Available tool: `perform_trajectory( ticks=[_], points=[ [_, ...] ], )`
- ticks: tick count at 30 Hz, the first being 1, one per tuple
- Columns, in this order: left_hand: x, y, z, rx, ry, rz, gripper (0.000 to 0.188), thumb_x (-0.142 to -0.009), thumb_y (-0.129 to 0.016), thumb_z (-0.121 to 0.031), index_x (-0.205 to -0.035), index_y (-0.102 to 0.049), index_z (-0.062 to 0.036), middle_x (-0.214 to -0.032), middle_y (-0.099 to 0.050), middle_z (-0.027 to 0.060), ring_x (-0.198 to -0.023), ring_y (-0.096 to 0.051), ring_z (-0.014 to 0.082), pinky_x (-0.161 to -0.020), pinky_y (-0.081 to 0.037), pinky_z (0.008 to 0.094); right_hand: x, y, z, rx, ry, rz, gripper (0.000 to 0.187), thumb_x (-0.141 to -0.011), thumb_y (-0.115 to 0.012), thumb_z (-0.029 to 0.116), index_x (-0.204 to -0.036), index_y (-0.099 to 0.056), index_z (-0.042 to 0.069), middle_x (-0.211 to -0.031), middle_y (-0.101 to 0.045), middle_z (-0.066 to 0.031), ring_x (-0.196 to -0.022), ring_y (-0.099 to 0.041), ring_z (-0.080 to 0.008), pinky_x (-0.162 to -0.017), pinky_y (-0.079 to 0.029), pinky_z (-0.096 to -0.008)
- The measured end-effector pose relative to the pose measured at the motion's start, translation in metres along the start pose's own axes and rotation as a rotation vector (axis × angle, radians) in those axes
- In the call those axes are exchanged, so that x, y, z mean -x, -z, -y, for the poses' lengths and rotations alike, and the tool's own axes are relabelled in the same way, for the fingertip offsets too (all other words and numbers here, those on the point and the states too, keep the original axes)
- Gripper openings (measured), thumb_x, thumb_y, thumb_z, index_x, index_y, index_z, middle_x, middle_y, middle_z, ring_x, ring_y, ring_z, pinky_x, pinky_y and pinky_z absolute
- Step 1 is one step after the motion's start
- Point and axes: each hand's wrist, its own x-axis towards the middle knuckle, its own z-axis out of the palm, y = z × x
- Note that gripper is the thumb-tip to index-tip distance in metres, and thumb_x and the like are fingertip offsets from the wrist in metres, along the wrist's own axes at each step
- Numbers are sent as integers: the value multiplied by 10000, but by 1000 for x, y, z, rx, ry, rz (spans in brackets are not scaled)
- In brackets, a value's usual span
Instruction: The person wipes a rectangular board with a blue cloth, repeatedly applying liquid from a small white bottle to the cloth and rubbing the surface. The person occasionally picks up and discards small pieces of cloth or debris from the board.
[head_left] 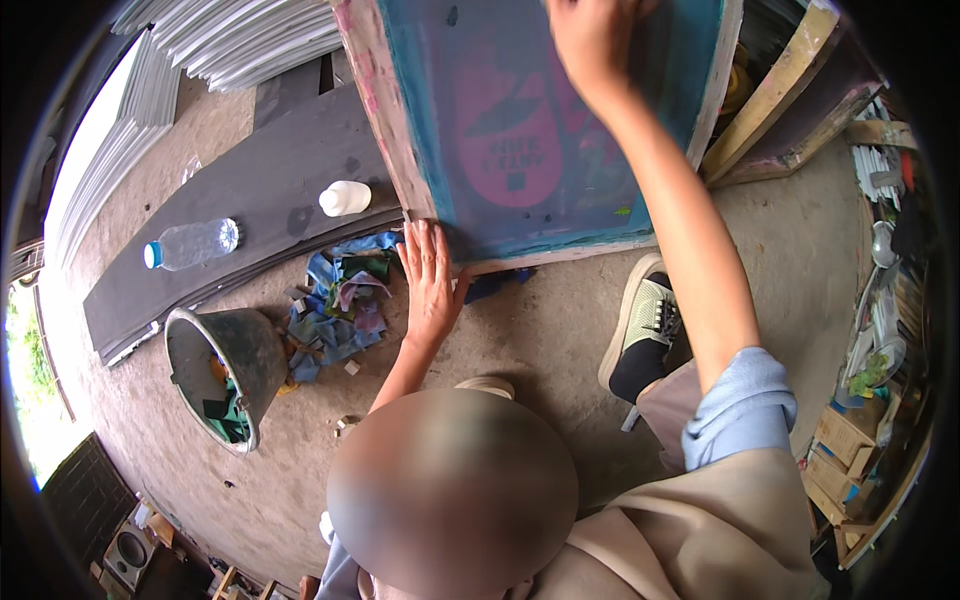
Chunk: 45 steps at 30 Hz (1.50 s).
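A silk-screen printing frame (398, 130) stands tilted in front of me, its wooden border smeared with paint. Its mesh (600, 180) is blue around the edge, with a pink rounded design in the middle. My left hand (430, 275) rests on the frame's lower left corner, fingers stretched out and pointing away from me. Over the upper part of the mesh, my right hand (592, 40) is cut by the picture's top edge. Its fingers look curled, and what they hold, if anything, is hidden.
Left of the frame, a clear bottle (200, 245) and a white bottle (345, 198) lie on dark sheets (270, 170). A bucket (255, 350) with cloth inside stands by scattered rags (335, 320). Another wooden frame (775, 95) leans at right. White sheets (240, 40) are stacked far left.
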Motion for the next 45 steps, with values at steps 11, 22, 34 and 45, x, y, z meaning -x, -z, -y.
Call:
perform_trajectory(
  ticks=[11,22,34,45],
  points=[
    [-5,20,-21,224,-21,-32,747,-813,-605,-40,-1458,-230,-25,-1530,-193,145,-1425,-137,334,-1137,-130,499,253,126,31,-121,441,866,116,-777,-646,87,-882,-636,137,-923,-568,40,-966,-498,-134,-903,-357,-388],
    [-32,180,-80,260,-290,-31,541,-844,-627,-85,-1349,-433,-88,-1412,-407,133,-1361,-303,329,-1101,-265,484,-36,192,78,-148,365,756,78,-796,-618,28,-869,-645,33,-834,-633,-77,-823,-586,-231,-755,-478,-352],
    [-25,344,-186,614,-265,51,386,-860,-663,-246,-1161,-582,-18,-1045,-663,143,-995,-640,197,-829,-500,319,-99,299,216,-548,-174,608,159,-832,-663,124,-954,-660,22,-815,-691,-93,-706,-660,-154,-650,-495,-280],
    [4,311,-147,483,-126,139,231,-919,-543,-216,-957,-665,-24,-722,-696,74,-632,-677,162,-568,-524,286,-60,256,198,-501,-308,1100,195,-902,-603,200,-860,-650,16,-767,-683,-43,-667,-630,-105,-631,-500,-262]
  ],
)
